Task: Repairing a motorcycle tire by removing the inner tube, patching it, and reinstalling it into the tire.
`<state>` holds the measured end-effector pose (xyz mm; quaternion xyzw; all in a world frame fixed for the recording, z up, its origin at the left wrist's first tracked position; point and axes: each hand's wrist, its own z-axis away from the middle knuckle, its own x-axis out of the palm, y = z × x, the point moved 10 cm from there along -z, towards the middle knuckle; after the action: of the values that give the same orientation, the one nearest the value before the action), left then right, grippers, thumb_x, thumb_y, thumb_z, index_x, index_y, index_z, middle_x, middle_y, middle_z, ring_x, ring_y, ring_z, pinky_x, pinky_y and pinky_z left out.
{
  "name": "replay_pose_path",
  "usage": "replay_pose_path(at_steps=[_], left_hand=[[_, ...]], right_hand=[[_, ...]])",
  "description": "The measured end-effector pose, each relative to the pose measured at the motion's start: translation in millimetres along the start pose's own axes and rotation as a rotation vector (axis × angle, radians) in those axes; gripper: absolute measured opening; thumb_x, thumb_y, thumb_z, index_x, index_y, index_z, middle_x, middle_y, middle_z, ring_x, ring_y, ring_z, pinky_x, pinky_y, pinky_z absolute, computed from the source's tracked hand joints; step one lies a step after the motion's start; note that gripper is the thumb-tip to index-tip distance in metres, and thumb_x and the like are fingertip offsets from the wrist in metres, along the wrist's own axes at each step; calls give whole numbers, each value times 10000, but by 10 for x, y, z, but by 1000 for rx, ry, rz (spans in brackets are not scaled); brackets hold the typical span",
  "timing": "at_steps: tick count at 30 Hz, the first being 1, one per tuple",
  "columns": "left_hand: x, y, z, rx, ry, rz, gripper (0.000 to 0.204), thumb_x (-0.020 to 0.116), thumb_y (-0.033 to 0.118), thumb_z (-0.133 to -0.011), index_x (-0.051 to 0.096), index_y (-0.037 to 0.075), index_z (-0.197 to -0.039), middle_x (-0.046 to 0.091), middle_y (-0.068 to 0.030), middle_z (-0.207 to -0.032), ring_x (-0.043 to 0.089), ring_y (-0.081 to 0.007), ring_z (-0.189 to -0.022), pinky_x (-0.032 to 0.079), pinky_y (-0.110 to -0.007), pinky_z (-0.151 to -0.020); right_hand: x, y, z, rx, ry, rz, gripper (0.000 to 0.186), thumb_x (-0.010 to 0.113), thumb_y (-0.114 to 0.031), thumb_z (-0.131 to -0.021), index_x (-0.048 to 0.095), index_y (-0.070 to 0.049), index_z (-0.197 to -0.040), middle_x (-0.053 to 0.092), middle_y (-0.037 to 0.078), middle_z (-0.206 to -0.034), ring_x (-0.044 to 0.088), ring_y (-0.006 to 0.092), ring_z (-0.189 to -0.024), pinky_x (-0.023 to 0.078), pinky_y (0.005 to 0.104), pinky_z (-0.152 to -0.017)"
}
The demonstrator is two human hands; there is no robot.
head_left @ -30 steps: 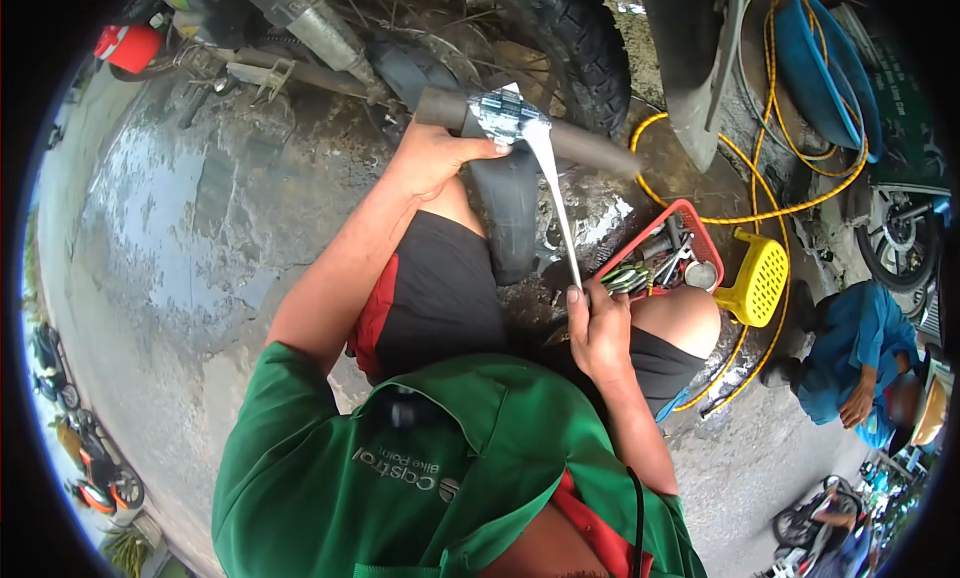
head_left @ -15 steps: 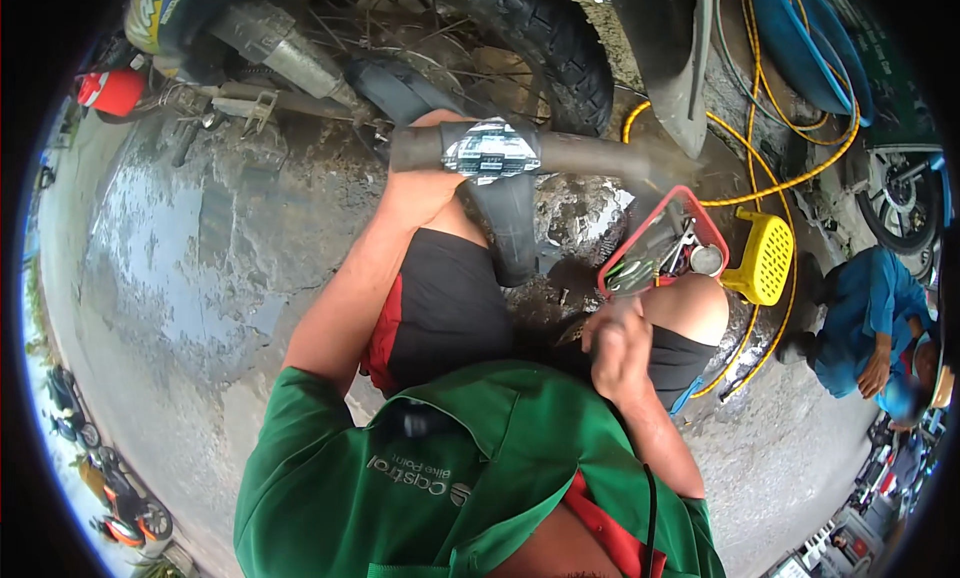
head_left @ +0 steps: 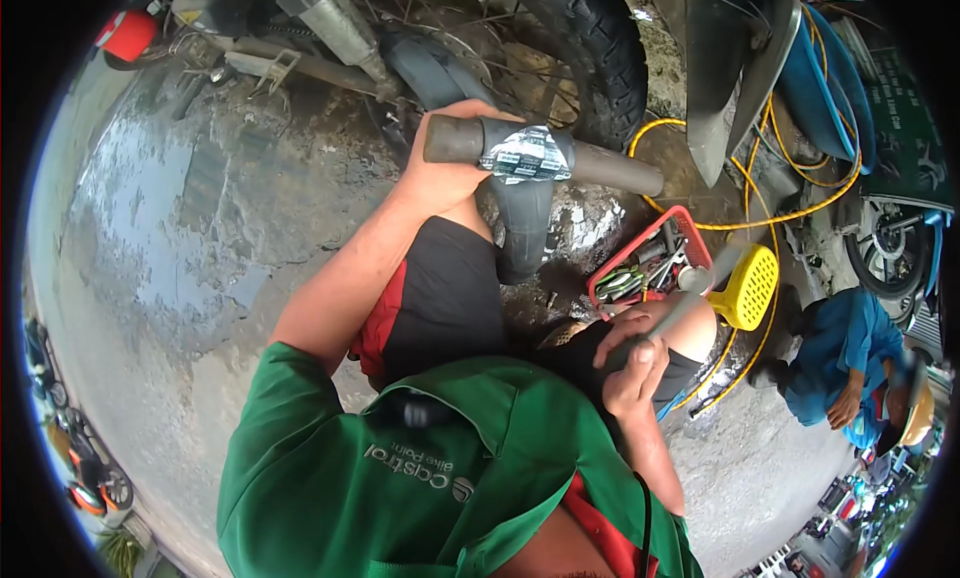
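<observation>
My left hand (head_left: 450,173) is wrapped round the near-left end of a thick grey pipe (head_left: 622,170). A black inner tube (head_left: 524,230) is draped over that pipe, one end hanging below it and the other running up toward the wheel. On the tube, where it crosses the pipe, lies a patch with silver printed film (head_left: 528,154). Over my right thigh, my right hand (head_left: 630,373) is closed on a long flat grey tool (head_left: 676,314). Its tip points up and right; its exact kind is not clear.
A spoked motorcycle wheel (head_left: 618,63) stands just beyond the pipe. A red basket (head_left: 597,278) of hand tools and a yellow perforated plastic piece (head_left: 752,283) sit right of my knee. Yellow hose (head_left: 712,226) loops near a blue basin (head_left: 838,88). A person in blue (head_left: 845,353) crouches at right.
My right hand's tool, smeared by motion before, now shows more clearly, tilted up and to the right. My left hand keeps its grip on the pipe. The whole view has shifted slightly.
</observation>
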<state>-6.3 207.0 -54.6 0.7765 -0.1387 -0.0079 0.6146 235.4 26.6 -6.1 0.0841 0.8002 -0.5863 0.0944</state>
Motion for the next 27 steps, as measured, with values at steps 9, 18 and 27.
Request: replay_pose_path(at_steps=[9, 18, 27], left_hand=[[67, 57, 19, 35, -76, -54, 335, 701, -89, -756, 689, -34, -1087, 726, -102, -1069, 676, -150, -1006, 521, -287, -903], [69, 76, 37, 34, -40, -106, 335, 696, -105, -748, 698, -26, -1074, 725, -95, -1049, 681, -155, -985, 519, -284, -901], [64, 91, 48, 55, -18, -131, 331, 683, -128, -741, 706, -25, -1056, 723, -107, -1042, 681, -172, -995, 521, -295, -907]], right_hand=[[168, -136, 54, -120, -83, 262, 430, 419, -303, -1033, 567, -5, -761, 538, 63, -540, 527, 236, -661, 435, 395, -751], [120, 175, 146, 122, -113, 167, 376, 507, -325, -991, 586, -33, -767, 572, 90, -574, 517, 290, -612, 410, 404, -777], [177, 269, 142, 161, -135, 335, 474, 416, -402, -1012, 555, -28, -755, 533, 66, -536, 475, 244, -634, 420, 385, -738]])
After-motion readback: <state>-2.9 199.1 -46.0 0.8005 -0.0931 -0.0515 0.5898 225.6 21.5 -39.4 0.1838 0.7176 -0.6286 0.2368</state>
